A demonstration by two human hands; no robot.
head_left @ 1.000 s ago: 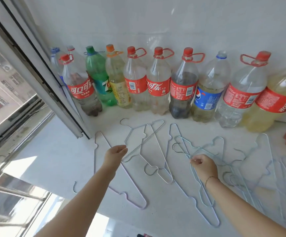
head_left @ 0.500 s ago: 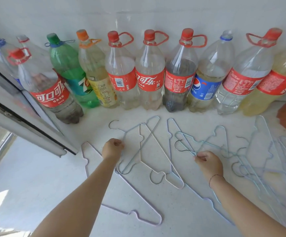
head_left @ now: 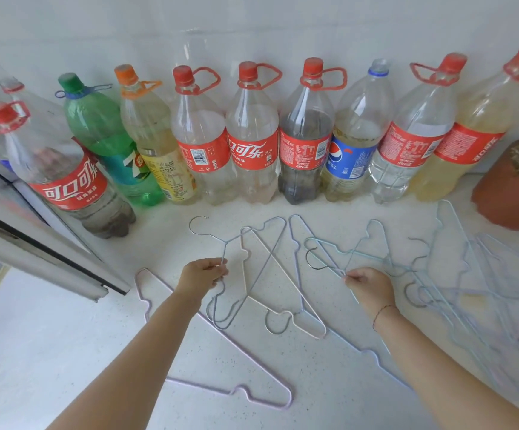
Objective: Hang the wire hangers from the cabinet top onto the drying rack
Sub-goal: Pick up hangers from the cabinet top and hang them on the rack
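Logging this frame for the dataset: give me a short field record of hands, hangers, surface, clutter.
left hand: pinching the wire of a grey hanger below its hook
right hand: pinching wire in the tangled blue hangers
pink hanger: flat on the top, untouched
cabinet top: white, hangers scattered and overlapping
bottles: row standing along the back wall
drying rack: not in view
progress: no hanger lifted clear yet
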